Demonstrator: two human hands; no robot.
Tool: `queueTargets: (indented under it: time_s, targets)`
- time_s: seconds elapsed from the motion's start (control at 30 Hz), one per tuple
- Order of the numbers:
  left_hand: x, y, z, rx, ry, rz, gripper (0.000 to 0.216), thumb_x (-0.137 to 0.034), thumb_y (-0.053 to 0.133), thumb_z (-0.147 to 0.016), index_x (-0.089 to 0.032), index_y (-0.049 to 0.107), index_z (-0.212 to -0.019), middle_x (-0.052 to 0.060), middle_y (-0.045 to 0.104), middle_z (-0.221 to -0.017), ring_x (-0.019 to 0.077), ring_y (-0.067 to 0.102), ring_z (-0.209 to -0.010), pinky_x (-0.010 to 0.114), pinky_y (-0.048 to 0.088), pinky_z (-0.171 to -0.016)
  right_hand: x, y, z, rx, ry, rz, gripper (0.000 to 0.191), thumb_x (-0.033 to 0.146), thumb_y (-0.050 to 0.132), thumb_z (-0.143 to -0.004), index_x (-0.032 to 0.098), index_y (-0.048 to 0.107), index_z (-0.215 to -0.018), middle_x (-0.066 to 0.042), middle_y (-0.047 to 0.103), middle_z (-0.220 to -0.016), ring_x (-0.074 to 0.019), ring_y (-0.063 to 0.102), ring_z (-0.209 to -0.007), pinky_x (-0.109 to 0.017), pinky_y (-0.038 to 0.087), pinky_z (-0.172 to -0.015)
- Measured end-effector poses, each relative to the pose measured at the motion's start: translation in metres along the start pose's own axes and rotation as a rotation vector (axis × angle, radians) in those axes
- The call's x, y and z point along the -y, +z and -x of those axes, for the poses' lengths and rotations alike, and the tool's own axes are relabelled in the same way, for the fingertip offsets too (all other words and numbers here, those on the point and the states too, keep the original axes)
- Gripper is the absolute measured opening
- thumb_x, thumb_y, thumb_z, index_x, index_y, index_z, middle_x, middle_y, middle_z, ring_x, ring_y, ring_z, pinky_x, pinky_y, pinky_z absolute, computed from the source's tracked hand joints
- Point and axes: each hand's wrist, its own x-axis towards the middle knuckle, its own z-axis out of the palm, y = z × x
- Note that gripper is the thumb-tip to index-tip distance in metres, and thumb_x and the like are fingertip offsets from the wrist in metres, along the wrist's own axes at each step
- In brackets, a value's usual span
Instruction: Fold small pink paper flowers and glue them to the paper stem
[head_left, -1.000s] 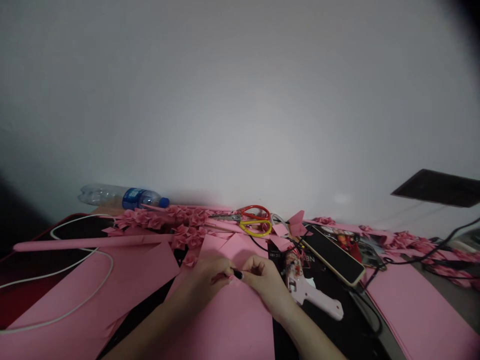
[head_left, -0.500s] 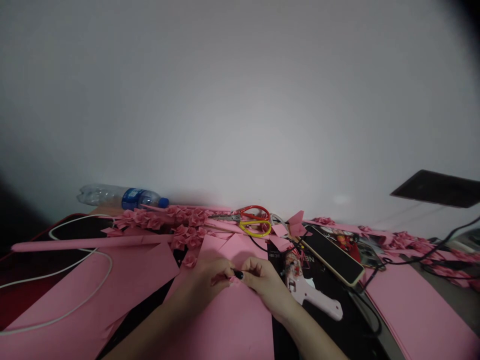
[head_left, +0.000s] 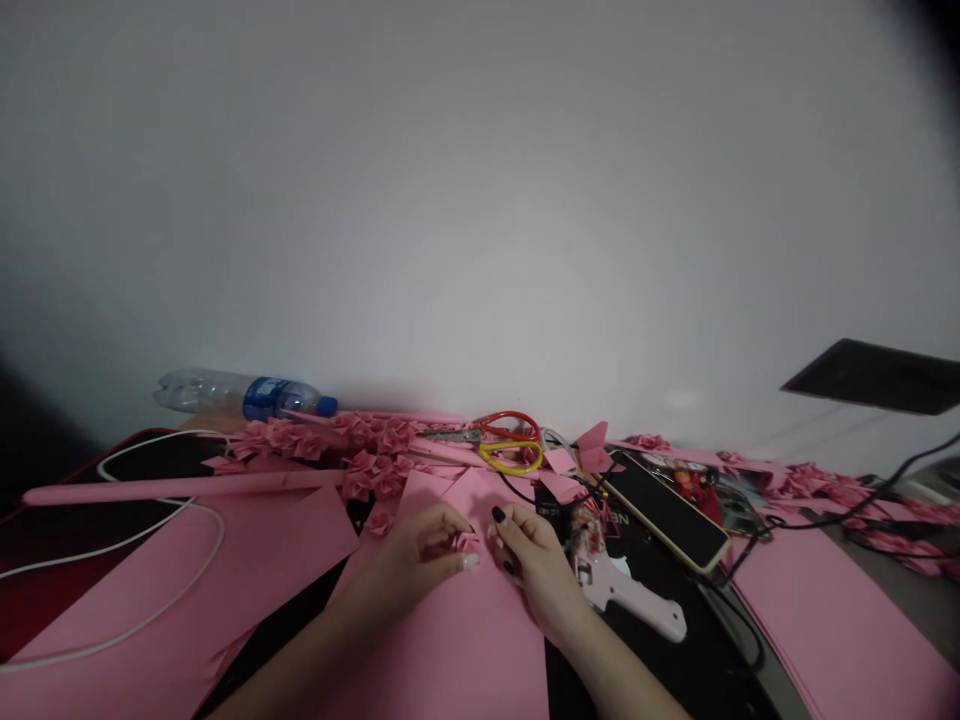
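My left hand (head_left: 420, 553) and my right hand (head_left: 529, 555) meet over a pink paper sheet (head_left: 465, 640) in the lower middle. Between their fingertips sits a small folded pink paper piece (head_left: 466, 543). The left thumb and fingers pinch it from the left. The right hand's fingers, with dark nails, curl in against its right side. Both forearms reach in from the bottom edge.
A pink glue gun (head_left: 622, 590) lies just right of my right hand, beside a phone (head_left: 667, 510). Scissors (head_left: 510, 440), several small pink paper flowers (head_left: 360, 450), a long pink roll (head_left: 180, 487), a water bottle (head_left: 247, 393) and a white cable (head_left: 150, 540) lie behind and left.
The hands have shifted slightly up and apart; the right hand has turned so its dark nails point up, and the small folded piece now shows between the fingertips.
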Motion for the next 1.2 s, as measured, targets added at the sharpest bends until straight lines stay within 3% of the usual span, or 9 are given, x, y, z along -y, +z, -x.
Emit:
queueTargets:
  time_s: [0.27, 0.53, 0.7, 0.93, 1.2]
  targets:
    - [0.001, -0.003, -0.001, 0.035, 0.005, 0.031, 0.016, -0.023, 0.068, -0.071, -0.018, 0.059, -0.084, -0.002, 0.056, -0.075, 0.0143, 0.052, -0.073, 0.026, 0.040, -0.067, -0.001, -0.001, 0.001, 0.000, -0.003, 0.012, 0.040, 0.053, 0.065, -0.084, 0.018, 0.055, -0.069, 0.008, 0.039, -0.051, -0.0076, 0.023, -0.045, -0.024, 0.013, -0.043]
    - [0.004, -0.001, -0.001, 0.025, 0.023, 0.006, 0.018, -0.021, 0.069, -0.068, -0.019, 0.054, -0.078, -0.002, 0.058, -0.074, 0.0161, 0.057, -0.075, 0.027, 0.043, -0.070, 0.003, 0.005, 0.002, 0.013, -0.107, 0.109, 0.032, 0.041, 0.082, -0.070, 0.017, 0.062, -0.074, 0.003, 0.056, -0.068, -0.0120, 0.045, -0.060, -0.024, 0.032, -0.058]
    - [0.014, -0.001, -0.002, 0.017, 0.025, -0.010, 0.019, -0.021, 0.070, -0.066, -0.019, 0.053, -0.075, -0.003, 0.059, -0.073, 0.0156, 0.058, -0.072, 0.027, 0.043, -0.067, 0.005, 0.007, 0.004, 0.030, -0.057, 0.178, 0.034, 0.041, 0.085, -0.065, 0.017, 0.061, -0.070, 0.005, 0.051, -0.061, -0.0113, 0.040, -0.056, -0.025, 0.029, -0.055]
    - [0.008, 0.001, 0.002, 0.050, -0.042, -0.010, 0.016, -0.021, 0.067, -0.069, -0.020, 0.051, -0.071, -0.002, 0.065, -0.074, 0.0166, 0.063, -0.074, 0.027, 0.043, -0.069, 0.005, 0.005, 0.004, 0.022, -0.084, 0.276, 0.032, 0.039, 0.074, -0.075, 0.018, 0.054, -0.063, 0.004, 0.050, -0.060, -0.0120, 0.039, -0.057, -0.026, 0.029, -0.055]
    - [0.009, 0.000, 0.002, 0.041, -0.022, -0.054, 0.015, -0.022, 0.070, -0.069, -0.019, 0.056, -0.072, -0.001, 0.067, -0.073, 0.0179, 0.063, -0.074, 0.028, 0.045, -0.070, 0.001, 0.005, 0.004, 0.000, -0.098, 0.312, 0.038, 0.046, 0.073, -0.075, 0.020, 0.049, -0.061, 0.005, 0.045, -0.059, -0.0120, 0.036, -0.057, -0.026, 0.029, -0.055]
